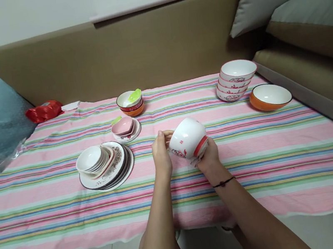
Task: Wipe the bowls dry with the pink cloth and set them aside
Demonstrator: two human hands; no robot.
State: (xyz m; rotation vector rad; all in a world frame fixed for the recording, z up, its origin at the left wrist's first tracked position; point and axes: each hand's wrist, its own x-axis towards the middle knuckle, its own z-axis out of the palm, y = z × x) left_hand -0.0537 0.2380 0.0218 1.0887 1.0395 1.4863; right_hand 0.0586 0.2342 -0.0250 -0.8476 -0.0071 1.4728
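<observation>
A white bowl [187, 136] with red and grey drawings and a red ring near its foot is held over the middle of the cloth. It is tilted, its mouth turned left and its base facing right toward me. My right hand [209, 154], with a dark bracelet at the wrist, is closed round the lower right side by the foot. At the rim on the left, my left hand [161, 152] grips with bent fingers, partly hidden behind the bowl. The inside of the bowl does not show.
On the striped cloth [52, 184], a stack of matching bowls [237, 81] and an orange bowl [269, 97] stand right. Left are stacked plates with small dishes [105, 165], pink dishes on saucers [125, 127], and bowls with a green piece [130, 102]. A red package [45, 111] lies far left.
</observation>
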